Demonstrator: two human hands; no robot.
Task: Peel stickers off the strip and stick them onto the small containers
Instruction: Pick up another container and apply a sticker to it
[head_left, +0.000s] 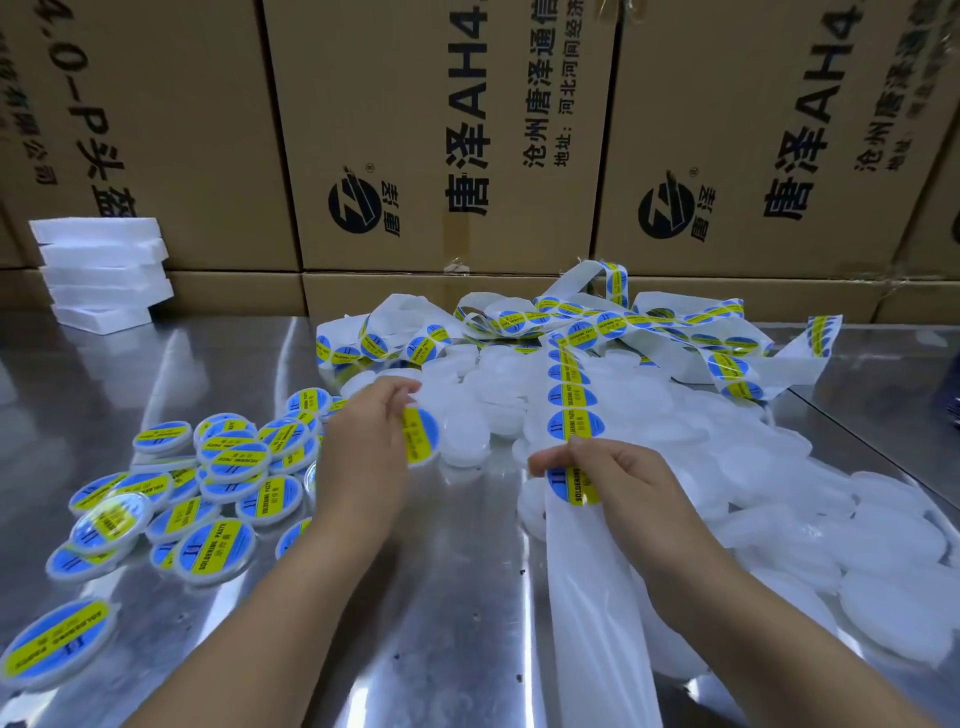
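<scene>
My left hand grips a small round container tilted on edge, its blue and yellow sticker facing right. My right hand pinches the white sticker strip, which runs from a tangled heap at the back down past my wrist as bare backing. A blue and yellow sticker sits on the strip just below my right fingers. Unlabelled white containers lie heaped to the right and behind. Labelled containers are piled to the left.
The work surface is a shiny metal table. Large cardboard boxes wall off the back. A stack of white foam slabs stands at the back left. Tangled strip covers the back middle.
</scene>
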